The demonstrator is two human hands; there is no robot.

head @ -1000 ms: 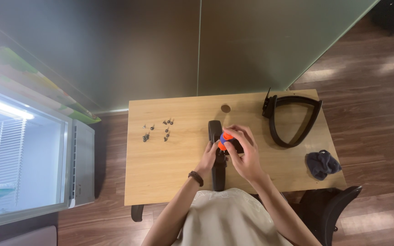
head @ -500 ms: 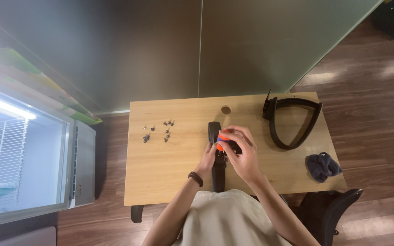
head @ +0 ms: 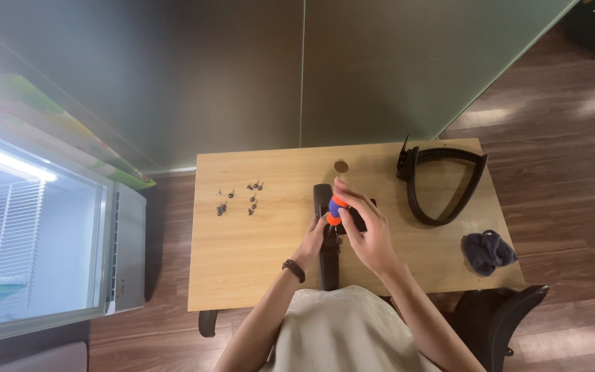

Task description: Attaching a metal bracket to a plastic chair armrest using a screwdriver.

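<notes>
Head view: two hands meet at the table's (head: 242, 275) centre. The right hand (head: 370, 231) is closed around one screwdriver (head: 335, 210) with an orange and blue handle, held upright over one long black part (head: 327, 238) that lies from 12 to 6 o'clock. The left hand (head: 315, 238) grips that part at its 9 o'clock side. At 10 o'clock from the hands lie about eight small screws (head: 239, 198), scattered in a loose cluster. One round hole (head: 341, 167) sits at 12 o'clock. One black curved band (head: 442, 182) lies at 2 o'clock, and one dark cloth (head: 487, 252) at 4 o'clock near the edge. The table is light wood. It stands on a dark wooden floor (head: 559, 138) before a grey-green wall (head: 242, 76). A white cabinet with a glass lid (head: 36, 234) stands at 9 o'clock, and one black chair (head: 504, 317) at 5 o'clock.
</notes>
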